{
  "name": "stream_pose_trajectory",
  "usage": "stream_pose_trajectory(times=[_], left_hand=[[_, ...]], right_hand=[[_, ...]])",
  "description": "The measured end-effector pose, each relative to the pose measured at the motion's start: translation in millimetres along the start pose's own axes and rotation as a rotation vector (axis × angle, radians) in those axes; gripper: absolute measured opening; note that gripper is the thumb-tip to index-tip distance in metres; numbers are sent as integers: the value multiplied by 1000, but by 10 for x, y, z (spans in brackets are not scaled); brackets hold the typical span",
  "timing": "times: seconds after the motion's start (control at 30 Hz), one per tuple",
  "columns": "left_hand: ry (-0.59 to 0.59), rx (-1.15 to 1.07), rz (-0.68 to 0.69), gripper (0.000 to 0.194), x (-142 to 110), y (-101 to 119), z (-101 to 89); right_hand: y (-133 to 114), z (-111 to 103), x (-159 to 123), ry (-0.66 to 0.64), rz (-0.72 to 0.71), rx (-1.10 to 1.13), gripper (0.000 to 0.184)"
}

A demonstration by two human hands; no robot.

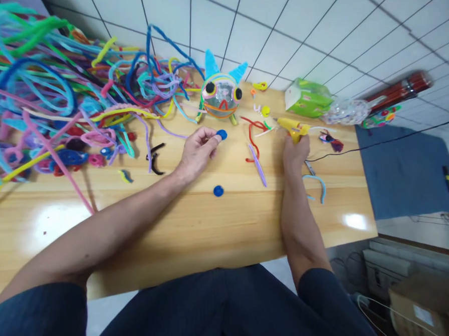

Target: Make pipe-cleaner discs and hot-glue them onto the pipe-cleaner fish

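My left hand (201, 148) pinches a blue coiled disc (222, 134) between thumb and fingertips, just above the wooden table. A second blue disc (218, 191) lies on the wood nearer to me. On the right, my right hand (297, 151) is wrapped around the grip of a yellow glue gun (293, 127), its nozzle pointing left. Behind my left hand stands a round clear figure (222, 95) with blue pipe-cleaner ears, big ringed eyes and an orange mouth. Between the hands lie a red pipe cleaner (252, 139) and a purple one (258, 166).
A large tangle of coloured pipe cleaners (54, 86) fills the table's left side. Against the tiled wall sit a green package (307, 97) and a dark red cylinder (401, 88). A black cord (381, 142) runs right from the glue gun. Bent light-blue pipe cleaners (319, 183) lie by my right forearm.
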State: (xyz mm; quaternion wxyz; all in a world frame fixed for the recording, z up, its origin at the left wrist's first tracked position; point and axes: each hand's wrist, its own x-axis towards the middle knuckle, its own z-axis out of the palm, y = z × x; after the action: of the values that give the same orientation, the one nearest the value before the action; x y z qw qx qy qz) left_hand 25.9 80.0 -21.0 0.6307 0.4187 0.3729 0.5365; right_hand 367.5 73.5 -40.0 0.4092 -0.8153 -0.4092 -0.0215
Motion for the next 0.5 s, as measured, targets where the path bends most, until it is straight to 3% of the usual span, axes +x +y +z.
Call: stream_pose_trajectory(times=[0.2, 0.3, 0.4, 0.5], left_hand=[[73, -24, -8, 18, -13, 42, 29], [120, 16, 29, 16, 22, 107, -17], [181, 32, 107, 14, 91, 221, -78], [180, 39, 169, 15, 209, 369, -88]], right_hand=[[-32, -271, -153, 112, -23, 71, 49], [-214, -447, -335, 160, -52, 120, 51], [-571, -480, -539, -15, -187, 213, 46], [-974, -313, -636, -265, -253, 326, 53]])
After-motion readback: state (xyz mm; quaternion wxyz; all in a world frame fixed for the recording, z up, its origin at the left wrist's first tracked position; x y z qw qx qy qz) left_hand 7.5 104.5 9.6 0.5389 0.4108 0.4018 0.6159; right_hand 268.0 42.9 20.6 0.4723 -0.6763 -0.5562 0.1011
